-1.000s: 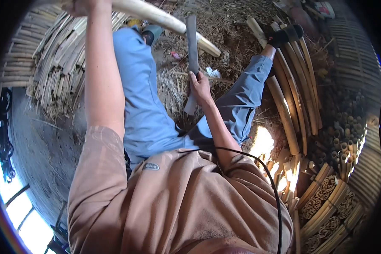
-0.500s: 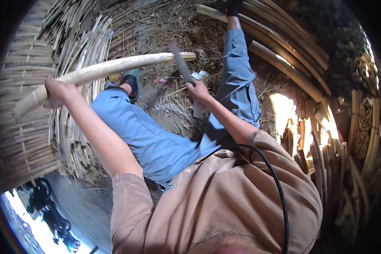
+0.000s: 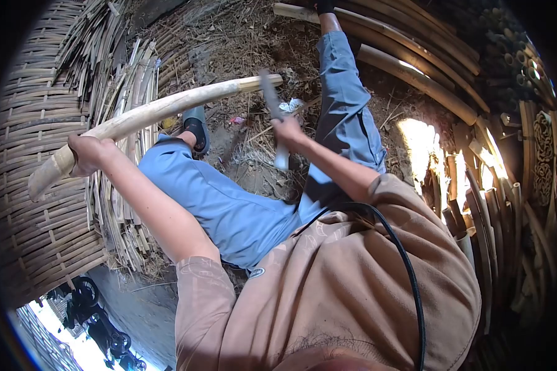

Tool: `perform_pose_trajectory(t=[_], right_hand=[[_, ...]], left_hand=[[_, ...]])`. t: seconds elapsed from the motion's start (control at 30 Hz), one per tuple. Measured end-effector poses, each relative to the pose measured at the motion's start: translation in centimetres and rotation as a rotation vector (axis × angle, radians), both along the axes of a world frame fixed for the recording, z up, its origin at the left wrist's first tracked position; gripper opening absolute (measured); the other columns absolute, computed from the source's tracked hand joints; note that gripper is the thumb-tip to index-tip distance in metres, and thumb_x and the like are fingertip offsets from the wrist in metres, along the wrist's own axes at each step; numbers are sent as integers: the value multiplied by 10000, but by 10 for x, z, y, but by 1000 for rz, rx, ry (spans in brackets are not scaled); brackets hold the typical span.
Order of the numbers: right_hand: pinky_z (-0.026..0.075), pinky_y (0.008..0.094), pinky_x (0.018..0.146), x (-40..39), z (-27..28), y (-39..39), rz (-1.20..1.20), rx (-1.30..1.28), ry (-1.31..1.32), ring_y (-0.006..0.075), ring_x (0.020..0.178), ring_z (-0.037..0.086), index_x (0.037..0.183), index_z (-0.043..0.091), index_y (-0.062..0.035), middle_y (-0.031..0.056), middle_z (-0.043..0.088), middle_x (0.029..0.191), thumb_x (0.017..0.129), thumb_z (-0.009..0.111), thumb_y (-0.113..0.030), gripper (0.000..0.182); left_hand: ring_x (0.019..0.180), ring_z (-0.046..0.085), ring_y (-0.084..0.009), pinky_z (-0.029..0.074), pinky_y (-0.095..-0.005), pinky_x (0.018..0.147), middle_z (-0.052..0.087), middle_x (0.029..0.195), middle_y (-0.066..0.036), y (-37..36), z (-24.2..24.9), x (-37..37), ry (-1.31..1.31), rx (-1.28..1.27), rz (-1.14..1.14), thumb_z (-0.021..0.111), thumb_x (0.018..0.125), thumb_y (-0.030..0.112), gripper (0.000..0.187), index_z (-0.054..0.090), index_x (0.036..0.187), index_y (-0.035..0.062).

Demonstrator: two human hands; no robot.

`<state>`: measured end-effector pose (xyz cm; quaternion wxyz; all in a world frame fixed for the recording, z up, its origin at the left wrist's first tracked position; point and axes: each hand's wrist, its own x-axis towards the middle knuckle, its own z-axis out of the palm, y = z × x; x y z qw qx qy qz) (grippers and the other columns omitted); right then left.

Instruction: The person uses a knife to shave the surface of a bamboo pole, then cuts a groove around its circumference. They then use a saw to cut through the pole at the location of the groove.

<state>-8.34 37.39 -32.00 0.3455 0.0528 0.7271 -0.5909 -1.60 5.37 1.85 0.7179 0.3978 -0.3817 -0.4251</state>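
The pole (image 3: pixel 173 103) is gripped by the left hand (image 3: pixel 90 153), the knife (image 3: pixel 270 96) by the right hand (image 3: pixel 288 132), fingers closed.

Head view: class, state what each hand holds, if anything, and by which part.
The left hand grips the bamboo pole near one end; the right hand grips the long blade partway along its length, both ends showing.

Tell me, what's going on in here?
Someone's left hand grips a long pale pole, seemingly bamboo, near its lower-left end. The right hand holds a flat blade, which overlaps the pole's far end in this view; it is too blurred to tell whether they touch. Thin strips lie piled on the left.
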Motion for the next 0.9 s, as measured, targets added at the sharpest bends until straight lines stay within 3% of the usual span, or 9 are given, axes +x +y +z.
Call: perform_pose_trajectory(t=[0.03, 0.1, 0.2, 0.33, 0.43, 0.57, 0.67, 0.77, 0.9], right_hand=[[569, 406, 626, 12, 22, -3, 127, -37, 229, 231, 638, 704, 1052, 689, 36, 133, 711, 777, 954, 624, -284, 341], [565, 425, 691, 26, 75, -14, 399, -285, 98, 270, 698, 717, 1038, 682, 37, 161, 719, 805, 970, 620, -311, 361], [552, 463, 779, 33, 120, -32, 500, -183, 352, 333, 809, 729, 1064, 694, 14, 207, 717, 834, 979, 632, -347, 376], [557, 450, 771, 23, 93, -39, 341, -182, 313, 307, 792, 733, 1047, 701, 4, 191, 720, 832, 982, 624, -332, 350], [517, 364, 581, 8, 73, -12, 328, -192, 270, 146, 604, 619, 1035, 662, 7, 45, 635, 709, 1032, 602, -291, 304], [526, 370, 586, -18, 3, 20, 228, -16, 191, 164, 613, 648, 1013, 669, 10, 60, 643, 691, 1012, 609, -334, 349], [551, 392, 622, -34, -51, 14, 80, 160, 114, 212, 649, 676, 970, 691, 41, 99, 685, 742, 990, 612, -340, 390], [545, 384, 626, -13, -11, 4, 158, 17, 258, 192, 657, 662, 1033, 687, 63, 106, 687, 767, 998, 605, -340, 412], [552, 450, 812, 11, 61, -2, 381, -47, 287, 337, 829, 726, 1123, 716, 0, 209, 732, 864, 958, 611, -377, 424]], left_hand=[[1195, 600, -387, 581, -476, 1003, 468, 1404, -258, 7, 4, -3, 12, 8, 0, 742, 783, 76, 847, 235, 1454, -27], [1201, 598, -390, 575, -478, 1007, 476, 1409, -257, 25, 9, -3, 22, 29, 3, 732, 789, 65, 836, 236, 1457, -24], [1205, 598, -390, 562, -501, 999, 486, 1411, -256, -4, -4, 2, 34, -42, -16, 737, 798, 114, 804, 298, 1457, -25], [1106, 660, -352, 548, -504, 961, 623, 1261, -202, -29, -4, 30, 82, -87, -438, 733, 777, 352, 675, 542, 1296, -35], [1063, 672, -347, 542, -499, 951, 683, 1109, -173, -75, -17, 67, 144, -169, -791, 721, 756, 355, 583, 626, 1203, -8], [966, 669, -321, 525, -511, 956, 668, 956, -139, -90, -27, 74, 164, -137, -929, 685, 749, 316, 395, 666, 1025, 35], [922, 659, -303, 528, -498, 913, 658, 902, -119, -89, -22, 67, 162, -104, -897, 660, 752, 289, 313, 655, 961, 56], [865, 660, -293, 530, -472, 874, 656, 870, -119, -76, -13, 54, 131, -100, -789, 638, 765, 281, 292, 646, 933, 43], [818, 665, -301, 547, -451, 823, 654, 858, -138, -71, -12, 48, 62, -98, -660, 629, 782, 271, 282, 627, 908, 20]])
